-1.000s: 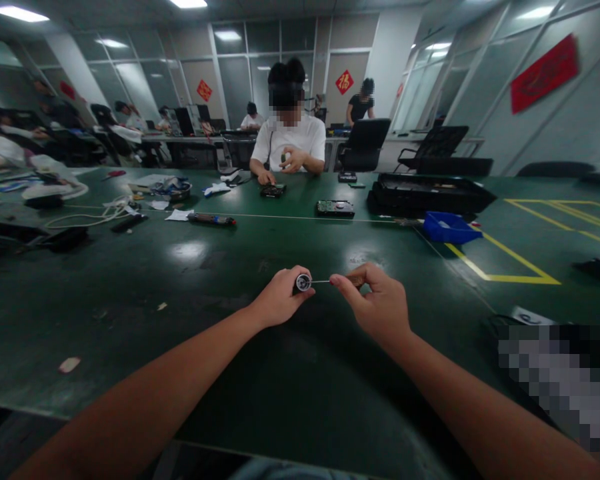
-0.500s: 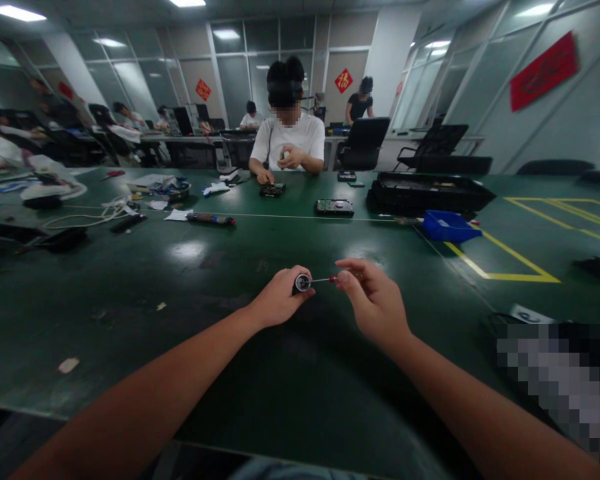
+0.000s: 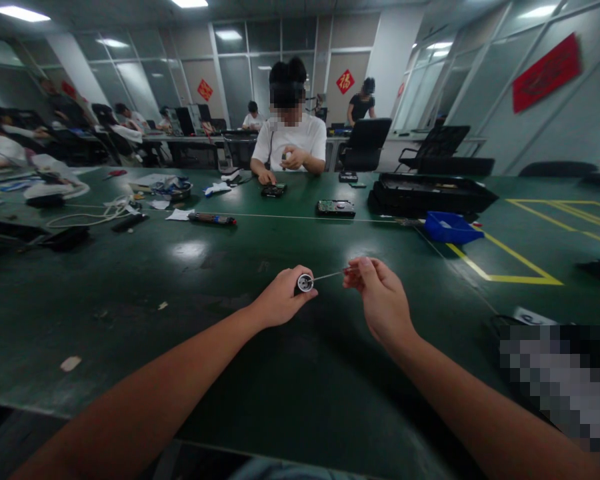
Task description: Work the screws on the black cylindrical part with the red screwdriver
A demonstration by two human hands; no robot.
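My left hand (image 3: 283,298) is closed around a dark cylindrical part (image 3: 305,283) whose round, silver-rimmed open end faces me. Inside that end some small detail shows, too small to name. From the right, the thin metal shaft of a screwdriver (image 3: 327,275) reaches to the cylinder's opening. My right hand (image 3: 383,293) grips the screwdriver by its handle, which the fingers mostly hide. Both hands are held above the green table (image 3: 300,373).
Across the table a person (image 3: 290,143) in a white shirt handles a circuit-board device (image 3: 273,190). A hard drive (image 3: 335,208), a black tray (image 3: 430,192) and a blue bin (image 3: 451,228) lie toward the right. A pen-like tool (image 3: 213,219) and a pale cable (image 3: 93,215) lie left.
My right fingers opened a little around the screwdriver handle, then closed on it again. The handle end now sits slightly higher and farther right, tilting the shaft. My left hand stayed in place.
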